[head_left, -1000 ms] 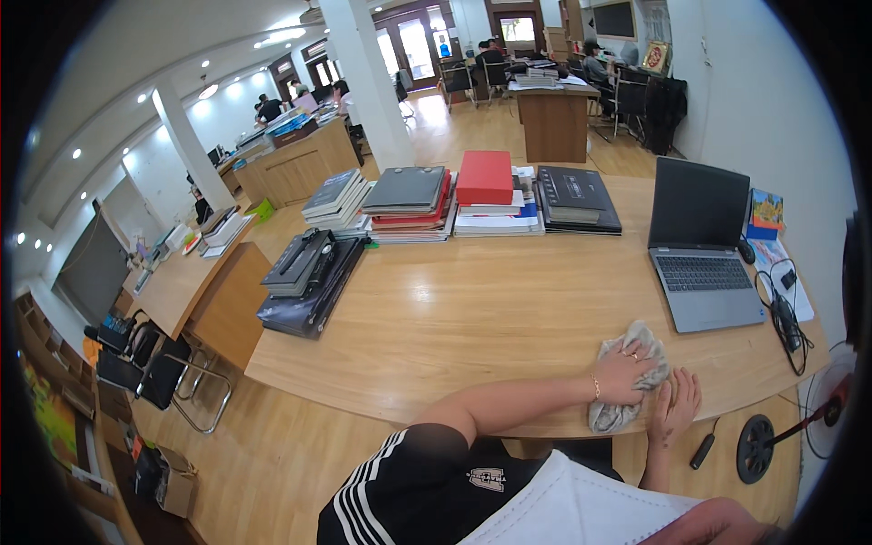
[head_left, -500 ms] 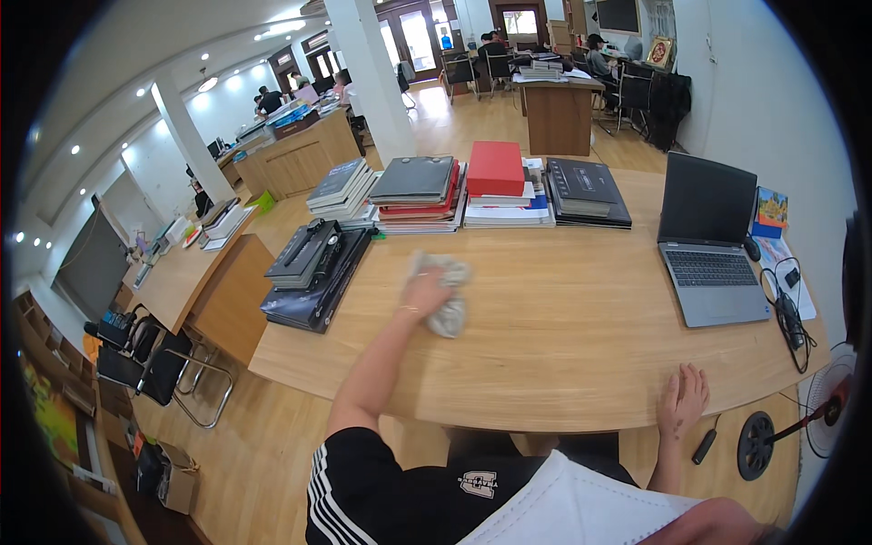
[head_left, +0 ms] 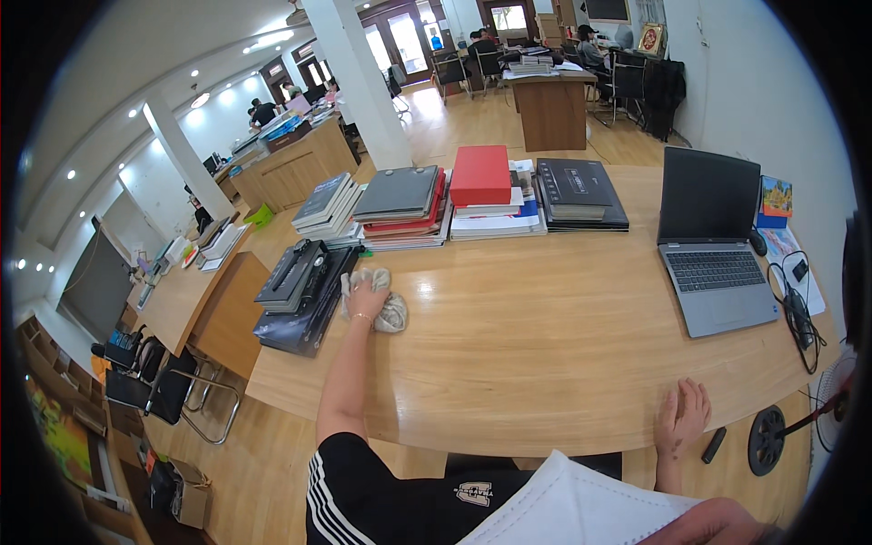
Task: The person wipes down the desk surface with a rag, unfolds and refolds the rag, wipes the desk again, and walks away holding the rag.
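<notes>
My left hand (head_left: 367, 300) presses a crumpled grey cloth (head_left: 391, 312) flat on the wooden table (head_left: 545, 336), far out to the left beside a pile of dark books (head_left: 300, 291). The arm is stretched long across the tabletop. My right hand (head_left: 683, 420) lies palm down with fingers spread on the near edge of the table, holding nothing. A small black object (head_left: 714, 445) rests just right of that hand at the table's rim.
Stacks of books, one topped by a red box (head_left: 480, 174), line the far edge. An open grey laptop (head_left: 713, 241) stands at the right, with cables (head_left: 799, 309) and a mouse beside it. Black chairs (head_left: 154, 381) stand at left. Other desks and people fill the background.
My left hand has swept the cloth from the near right edge of the table, across the middle, to the far left by the dark books. My right hand stayed on the near edge.
</notes>
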{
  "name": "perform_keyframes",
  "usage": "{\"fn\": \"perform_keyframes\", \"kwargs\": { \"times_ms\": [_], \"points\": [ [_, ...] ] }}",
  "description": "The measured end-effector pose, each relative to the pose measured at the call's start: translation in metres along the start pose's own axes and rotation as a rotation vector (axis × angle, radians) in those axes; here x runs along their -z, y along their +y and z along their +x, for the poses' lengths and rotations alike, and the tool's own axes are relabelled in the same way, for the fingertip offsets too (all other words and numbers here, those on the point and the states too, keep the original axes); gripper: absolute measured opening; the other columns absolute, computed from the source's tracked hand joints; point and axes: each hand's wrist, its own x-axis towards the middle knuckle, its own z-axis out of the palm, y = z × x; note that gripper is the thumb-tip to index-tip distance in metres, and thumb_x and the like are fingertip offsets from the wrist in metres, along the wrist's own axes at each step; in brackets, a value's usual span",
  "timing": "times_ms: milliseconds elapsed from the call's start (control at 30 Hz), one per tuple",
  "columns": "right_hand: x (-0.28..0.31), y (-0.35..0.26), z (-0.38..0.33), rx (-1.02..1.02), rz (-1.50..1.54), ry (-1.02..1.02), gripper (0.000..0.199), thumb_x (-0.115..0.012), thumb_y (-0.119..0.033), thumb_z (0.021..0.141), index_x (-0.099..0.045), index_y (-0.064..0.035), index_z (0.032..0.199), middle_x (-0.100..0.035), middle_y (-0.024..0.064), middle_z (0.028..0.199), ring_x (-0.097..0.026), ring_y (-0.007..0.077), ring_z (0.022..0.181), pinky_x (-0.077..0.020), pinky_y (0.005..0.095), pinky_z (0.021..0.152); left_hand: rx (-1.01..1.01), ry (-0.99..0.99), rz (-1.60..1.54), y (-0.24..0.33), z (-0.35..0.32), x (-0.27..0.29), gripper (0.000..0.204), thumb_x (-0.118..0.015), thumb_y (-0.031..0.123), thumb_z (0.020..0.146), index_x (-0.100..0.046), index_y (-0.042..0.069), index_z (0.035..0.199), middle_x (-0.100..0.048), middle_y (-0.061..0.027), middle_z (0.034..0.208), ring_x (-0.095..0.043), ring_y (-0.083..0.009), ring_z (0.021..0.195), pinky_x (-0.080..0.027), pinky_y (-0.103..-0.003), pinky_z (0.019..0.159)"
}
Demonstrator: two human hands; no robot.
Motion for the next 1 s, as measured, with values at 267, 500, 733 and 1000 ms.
{"fn": "perform_keyframes", "kwargs": {
  "times_ms": [267, 500, 733, 1000],
  "points": [
    [0.002, -0.002, 0.001, 0.029, 0.03, 0.06, 0.028, -0.056, -0.023, 0.09, -0.062, -0.0047, 0.11, -0.061, 0.0128, 0.117, -0.048, 0.037, 0.12, -0.0298, 0.0459, 0.105, -0.104, -0.039, 0.025, 0.151, -0.015, -0.052, 0.072, -0.059, 0.05, 0.073, -0.055, 0.005, 0.129, -0.048, -0.0189, 0.139, -0.041, -0.0342, 0.133, -0.03, -0.048, 0.109],
    [0.005, -0.002, 0.001, 0.033, 0.064, 0.044, 0.028, -0.056, -0.022, 0.088, -0.062, -0.0032, 0.108, -0.061, 0.0139, 0.117, -0.047, 0.0377, 0.121, -0.0286, 0.0472, 0.106, -0.504, -0.045, -0.085, 0.301, -0.085, -0.094, 0.073, -0.057, 0.047, 0.076, -0.049, 0.003, 0.134, -0.048, -0.0194, 0.138, -0.042, -0.0351, 0.13, -0.028, -0.052, 0.109],
    [0.006, 0.001, 0.0, 0.02, 0.065, 0.025, 0.034, -0.057, -0.025, 0.087, -0.061, -0.003, 0.113, -0.059, 0.014, 0.121, -0.046, 0.0374, 0.123, -0.0263, 0.0492, 0.107, -0.757, -0.232, -0.149, 0.411, -0.153, -0.096, 0.071, -0.055, 0.044, 0.078, -0.047, 0.004, 0.136, -0.045, -0.0205, 0.14, -0.039, -0.0372, 0.132, -0.026, -0.052, 0.11],
    [0.004, -0.003, 0.001, -0.013, 0.06, 0.073, 0.045, -0.057, -0.03, 0.088, -0.055, -0.0034, 0.124, -0.054, 0.0147, 0.13, -0.041, 0.0373, 0.128, -0.0236, 0.05, 0.11, -1.0, -0.372, -0.216, 0.431, -0.243, -0.082, 0.071, -0.055, 0.044, 0.079, -0.045, 0.005, 0.138, -0.038, -0.022, 0.146, -0.032, -0.0385, 0.137, -0.023, -0.05, 0.112]
  ]
}}
